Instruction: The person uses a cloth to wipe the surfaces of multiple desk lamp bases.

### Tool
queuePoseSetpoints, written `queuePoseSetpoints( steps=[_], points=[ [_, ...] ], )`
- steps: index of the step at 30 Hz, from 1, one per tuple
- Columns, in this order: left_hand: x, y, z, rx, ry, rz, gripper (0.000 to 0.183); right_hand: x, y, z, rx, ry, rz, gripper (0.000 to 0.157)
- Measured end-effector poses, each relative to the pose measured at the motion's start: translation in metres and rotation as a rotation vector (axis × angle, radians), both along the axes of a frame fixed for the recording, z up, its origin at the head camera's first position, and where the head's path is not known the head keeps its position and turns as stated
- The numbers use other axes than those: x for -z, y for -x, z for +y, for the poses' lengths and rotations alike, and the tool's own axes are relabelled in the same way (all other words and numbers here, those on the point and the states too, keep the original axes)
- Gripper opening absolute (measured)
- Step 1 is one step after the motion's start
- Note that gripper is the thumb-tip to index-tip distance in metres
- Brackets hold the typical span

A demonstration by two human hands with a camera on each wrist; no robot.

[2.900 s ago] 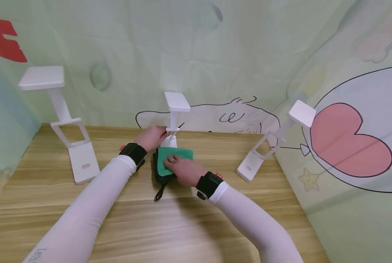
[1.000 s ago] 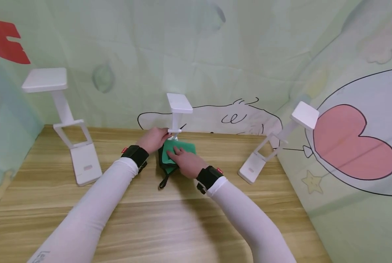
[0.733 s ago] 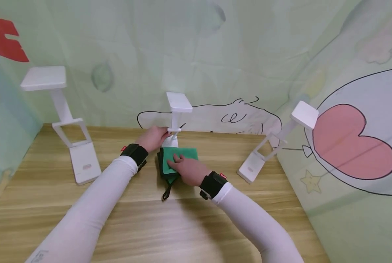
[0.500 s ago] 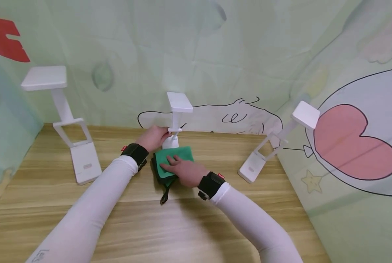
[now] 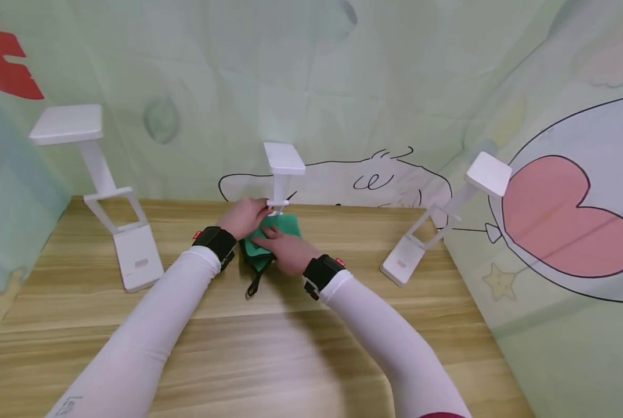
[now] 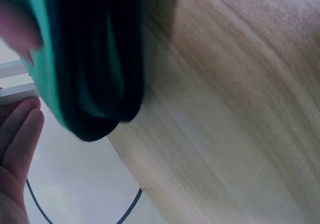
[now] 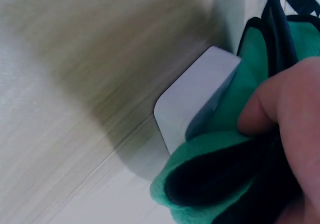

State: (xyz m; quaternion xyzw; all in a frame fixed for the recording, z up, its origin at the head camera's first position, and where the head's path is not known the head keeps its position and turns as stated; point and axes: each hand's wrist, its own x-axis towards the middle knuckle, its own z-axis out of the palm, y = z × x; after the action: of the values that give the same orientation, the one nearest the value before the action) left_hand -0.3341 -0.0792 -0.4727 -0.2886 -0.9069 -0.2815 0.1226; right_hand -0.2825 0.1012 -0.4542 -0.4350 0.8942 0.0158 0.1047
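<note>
A small white desk lamp (image 5: 284, 158) stands at the back middle of the table. My left hand (image 5: 242, 218) grips its crossbar between thumb and fingers. My right hand (image 5: 291, 253) holds a folded green cloth (image 5: 288, 224) with black edging on the lamp's base, fingers spread on top. In the right wrist view, the thumb (image 7: 262, 108) presses into the cloth's folds, and a corner of the white base (image 7: 187, 98) shows beneath. Layered dark folds of the cloth (image 6: 95, 78) fill the upper left of the left wrist view. A black loop hangs from the cloth's near corner.
A larger white desk lamp (image 5: 136, 255) stands on the left, and another white lamp (image 5: 402, 259) on the right. The wood-grain table (image 5: 269, 360) backs onto a fabric wall (image 5: 395, 75) with cartoon prints.
My right hand has slid the cloth back and forth over the lamp's base, and now lies further back, near the crossbar. My left hand keeps its grip there.
</note>
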Motion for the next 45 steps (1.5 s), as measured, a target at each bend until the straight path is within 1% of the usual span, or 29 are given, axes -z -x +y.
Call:
queuePoseSetpoints(
  steps=[4,7,11,16,20,26,29,33,35,38,42,45],
  points=[
    [0.0,0.0,0.001,-0.003,0.005,0.011,0.012,0.004,0.005,0.003,0.043,0.019,0.014,0.075],
    [0.0,-0.001,0.002,-0.004,0.005,0.016,0.012,0.004,0.003,0.007,0.061,0.022,0.02,0.077],
    [-0.001,-0.002,0.002,-0.014,-0.002,0.022,0.011,0.003,-0.004,0.009,0.099,0.0,0.049,0.073],
    [-0.002,-0.002,0.001,-0.028,-0.002,0.017,0.012,0.0,-0.016,0.011,0.122,-0.072,0.101,0.066],
    [-0.003,-0.002,0.0,-0.047,0.009,0.005,0.013,-0.005,-0.025,0.014,0.114,-0.105,0.127,0.064],
    [-0.003,-0.002,0.0,-0.068,0.037,-0.04,0.017,-0.009,-0.041,0.021,0.093,-0.136,0.147,0.061],
    [-0.002,-0.002,0.001,-0.068,0.038,-0.041,0.018,-0.01,-0.051,0.022,0.059,-0.146,0.157,0.061],
    [-0.001,-0.001,0.0,-0.068,0.03,-0.032,0.016,-0.008,-0.06,0.017,-0.019,-0.133,0.148,0.06],
    [0.0,-0.001,0.0,-0.063,0.031,-0.032,0.016,-0.005,-0.06,0.015,-0.044,-0.116,0.129,0.061],
    [0.0,0.0,0.001,-0.048,0.03,-0.033,0.016,-0.004,-0.058,0.01,-0.051,-0.072,0.07,0.065],
    [-0.002,0.0,0.001,-0.035,0.021,-0.043,0.016,-0.007,-0.047,0.003,-0.052,-0.017,-0.01,0.07],
    [-0.001,0.001,-0.002,-0.029,0.015,-0.043,0.015,-0.007,-0.036,-0.003,-0.064,0.007,-0.04,0.07]
  ],
)
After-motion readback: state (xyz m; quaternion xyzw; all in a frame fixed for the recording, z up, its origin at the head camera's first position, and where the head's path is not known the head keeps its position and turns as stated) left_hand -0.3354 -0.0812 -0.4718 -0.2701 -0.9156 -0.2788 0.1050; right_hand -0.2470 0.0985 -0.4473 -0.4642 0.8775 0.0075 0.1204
